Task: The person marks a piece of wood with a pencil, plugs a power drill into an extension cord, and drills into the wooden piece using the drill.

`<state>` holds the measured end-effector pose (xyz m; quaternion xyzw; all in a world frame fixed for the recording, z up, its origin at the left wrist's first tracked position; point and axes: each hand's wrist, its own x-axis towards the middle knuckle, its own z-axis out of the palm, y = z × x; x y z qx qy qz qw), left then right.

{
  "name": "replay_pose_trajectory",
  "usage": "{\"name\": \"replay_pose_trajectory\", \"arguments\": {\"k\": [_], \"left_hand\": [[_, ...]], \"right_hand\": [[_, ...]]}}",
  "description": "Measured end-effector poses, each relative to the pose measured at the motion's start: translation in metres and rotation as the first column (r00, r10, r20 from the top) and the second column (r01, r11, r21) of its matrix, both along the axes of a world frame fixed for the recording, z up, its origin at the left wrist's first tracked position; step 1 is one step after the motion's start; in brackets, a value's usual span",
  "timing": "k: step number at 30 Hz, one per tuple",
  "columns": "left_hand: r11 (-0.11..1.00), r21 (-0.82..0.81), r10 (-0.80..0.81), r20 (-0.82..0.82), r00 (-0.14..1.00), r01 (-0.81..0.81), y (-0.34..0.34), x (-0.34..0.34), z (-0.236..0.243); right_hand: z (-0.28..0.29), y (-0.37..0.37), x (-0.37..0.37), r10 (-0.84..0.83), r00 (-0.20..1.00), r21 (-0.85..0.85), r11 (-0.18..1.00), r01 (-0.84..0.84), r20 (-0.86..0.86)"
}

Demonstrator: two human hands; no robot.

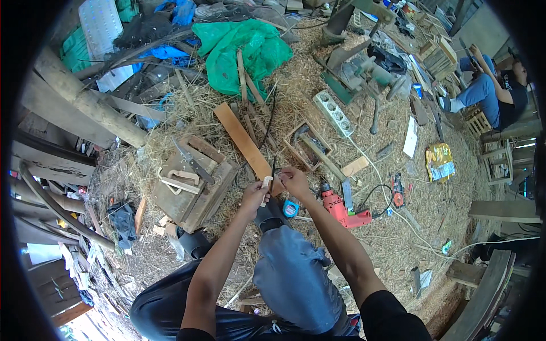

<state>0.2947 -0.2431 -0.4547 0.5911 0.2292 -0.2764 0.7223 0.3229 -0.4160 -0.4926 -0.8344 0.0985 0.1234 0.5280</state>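
Observation:
My left hand (255,193) grips a small pale piece of wood (266,182), held above my raised knee (284,250). My right hand (294,179) is closed on a thin dark tool or blade (273,170) that stands upright right against the pale piece. Both hands meet in the middle of the view, over a long brown plank (243,140) lying on straw. A red power drill (340,209) lies just to the right of my right forearm, and a blue tape measure (290,208) lies under my hands.
A wooden chopping block (190,196) with a big knife (192,162) sits to the left. A white power strip (334,112), small wooden frame (307,149), green tarp (244,48) and grinder (369,71) lie beyond. Another person (492,91) sits at far right. Logs (85,102) lie left.

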Motion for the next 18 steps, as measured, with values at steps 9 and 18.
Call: {"name": "replay_pose_trajectory", "arguments": {"k": [9, 18], "left_hand": [[0.997, 0.076, -0.035, 0.000, 0.999, 0.035, -0.001, -0.007, 0.004], [0.839, 0.542, -0.304, 0.397, 0.866, 0.046, -0.017, 0.091, 0.011]], "right_hand": [[0.013, -0.117, -0.104, 0.005, 0.984, -0.580, 0.808, 0.101, 0.179], [0.049, -0.080, -0.010, 0.122, 0.978, -0.410, 0.911, -0.044, 0.166]]}}
